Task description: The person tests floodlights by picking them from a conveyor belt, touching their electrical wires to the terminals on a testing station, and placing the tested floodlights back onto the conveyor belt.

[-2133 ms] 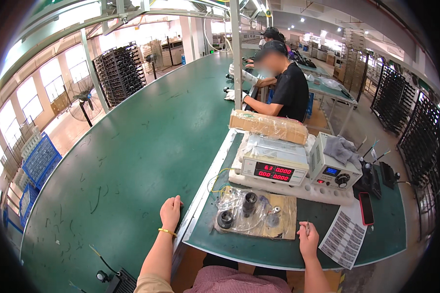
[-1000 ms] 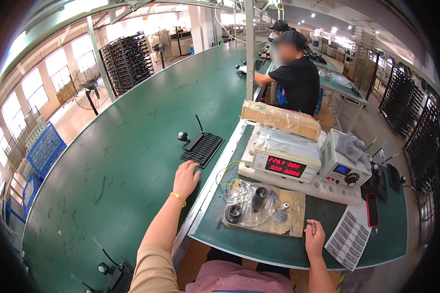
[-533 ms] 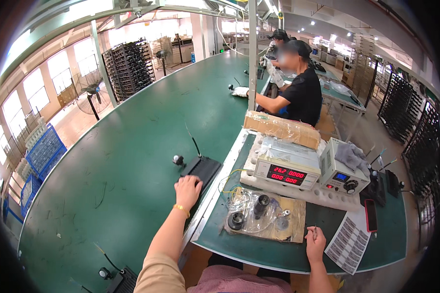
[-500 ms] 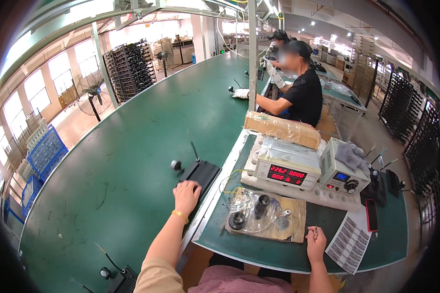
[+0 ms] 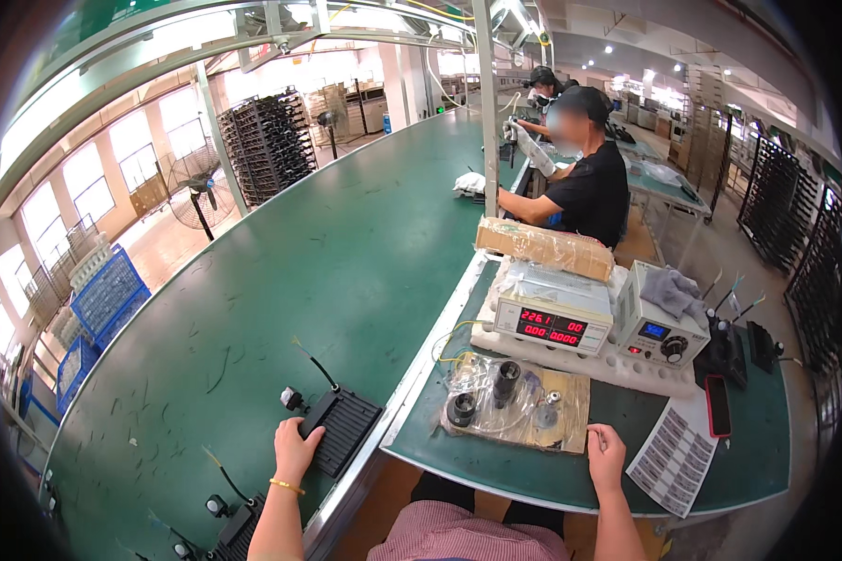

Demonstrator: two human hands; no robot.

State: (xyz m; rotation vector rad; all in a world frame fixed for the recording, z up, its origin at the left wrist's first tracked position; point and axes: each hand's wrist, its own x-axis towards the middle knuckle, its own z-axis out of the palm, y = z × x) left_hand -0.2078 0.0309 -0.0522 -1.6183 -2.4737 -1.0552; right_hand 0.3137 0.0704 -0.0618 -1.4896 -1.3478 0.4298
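Note:
My left hand (image 5: 297,449) grips the left edge of a black floodlight (image 5: 347,423) with a finned back, its thumb over the housing. The lamp lies on the green bench top near the metal edge rail. A small sensor head (image 5: 293,399) sticks out at its corner, and a short cable (image 5: 322,369) with bare coloured wire ends points away. On the right, my right hand (image 5: 606,451) rests by the corner of a plastic-wrapped board (image 5: 563,436). Its fingers are curled, and what they hold, if anything, I cannot make out.
Another finned floodlight (image 5: 241,531) lies at the lower left. Black round sockets (image 5: 461,409) stand on the wrapped board. Behind are a meter with red digits (image 5: 552,324) and a knobbed power unit (image 5: 662,323). A printed sheet (image 5: 672,455) and phone (image 5: 718,406) lie right. A co-worker (image 5: 585,192) sits beyond.
My left hand and the floodlight have come nearer and to the left, and the lamp sits at a different angle. My right hand stays by the board. The co-worker's gloved hand has shifted.

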